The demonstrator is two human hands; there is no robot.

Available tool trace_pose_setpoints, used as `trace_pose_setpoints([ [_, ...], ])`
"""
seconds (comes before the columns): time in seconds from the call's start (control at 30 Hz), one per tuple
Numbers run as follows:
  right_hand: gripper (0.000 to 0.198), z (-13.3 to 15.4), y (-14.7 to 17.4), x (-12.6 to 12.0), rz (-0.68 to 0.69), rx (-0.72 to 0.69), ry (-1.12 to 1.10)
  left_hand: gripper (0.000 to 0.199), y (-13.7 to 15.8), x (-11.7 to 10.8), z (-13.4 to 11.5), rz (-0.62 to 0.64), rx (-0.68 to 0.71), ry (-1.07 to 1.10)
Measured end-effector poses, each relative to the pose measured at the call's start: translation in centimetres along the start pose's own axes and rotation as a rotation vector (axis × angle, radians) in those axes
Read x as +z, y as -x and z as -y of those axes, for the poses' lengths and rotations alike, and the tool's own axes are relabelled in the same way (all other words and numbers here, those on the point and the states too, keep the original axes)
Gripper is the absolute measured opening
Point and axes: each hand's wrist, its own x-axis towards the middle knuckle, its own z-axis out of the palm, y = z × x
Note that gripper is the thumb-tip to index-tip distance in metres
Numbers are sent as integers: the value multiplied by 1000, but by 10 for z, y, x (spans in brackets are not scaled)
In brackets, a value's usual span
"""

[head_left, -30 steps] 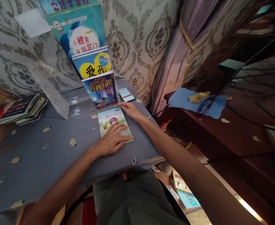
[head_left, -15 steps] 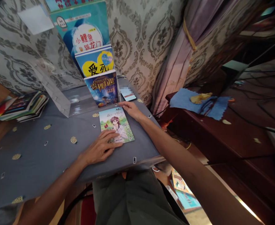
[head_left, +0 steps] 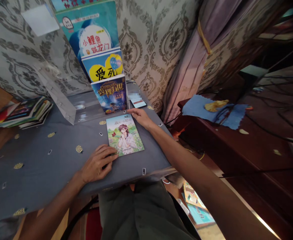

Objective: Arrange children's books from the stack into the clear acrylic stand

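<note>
A thin paperback book [head_left: 125,135] lies face up on the grey cloth, its cover showing a brown-haired figure in a green meadow. At its lower left corner rests my left hand [head_left: 100,163], fingers loosely bent and apart from the thumb, the tips touching the cover's edge. My right hand [head_left: 139,116] lies at the upper right corner with the index finger stretched out along the top edge; its other fingers are partly hidden beneath. Just beyond stands a clear stand [head_left: 70,115] bearing a dark blue book [head_left: 111,96], a blue and yellow book [head_left: 102,66] and a teal book [head_left: 91,20].
A phone [head_left: 138,102] lies behind my right hand. Stacked books [head_left: 33,111] sit at the table's left. To the right, a dark red wooden surface [head_left: 236,146] carries a blue cloth [head_left: 193,108] and cables. More books [head_left: 198,213] lie low down on the right.
My left hand has slid left off the middle of the cover to the book's lower left corner, uncovering the picture. My right hand stays at the upper right corner.
</note>
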Motion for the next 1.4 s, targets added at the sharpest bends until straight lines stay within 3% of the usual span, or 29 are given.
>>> trace_pose_setpoints([
  [0.23, 36, -3, -1, 1, -7, -34, 84, 39, -37, 16, -9, 92, 6, 13],
  [0.5, 41, 3, 1, 0, 1, -87, 211, 31, -68, 33, -15, 147, -28, -115],
  [0.77, 43, 10, 4, -1, 29, -85, 280, 33, -78, 40, 24, 52, -223, -209],
  [0.9, 42, 24, 11, 2, 35, -97, 504, 38, -78, 44, 55, -18, -417, -312],
  [1.0, 36, 41, 24, 12, 85, -201, 720, 43, -76, 47, 69, -27, -537, -367],
  [1.17, 42, 57, 48, 40, 255, -329, 881, 47, -73, 51, 70, 31, -613, -410],
  [1.4, 55, 55, 54, 49, 308, -288, 953, 46, -74, 52, 68, 90, -632, -464],
])
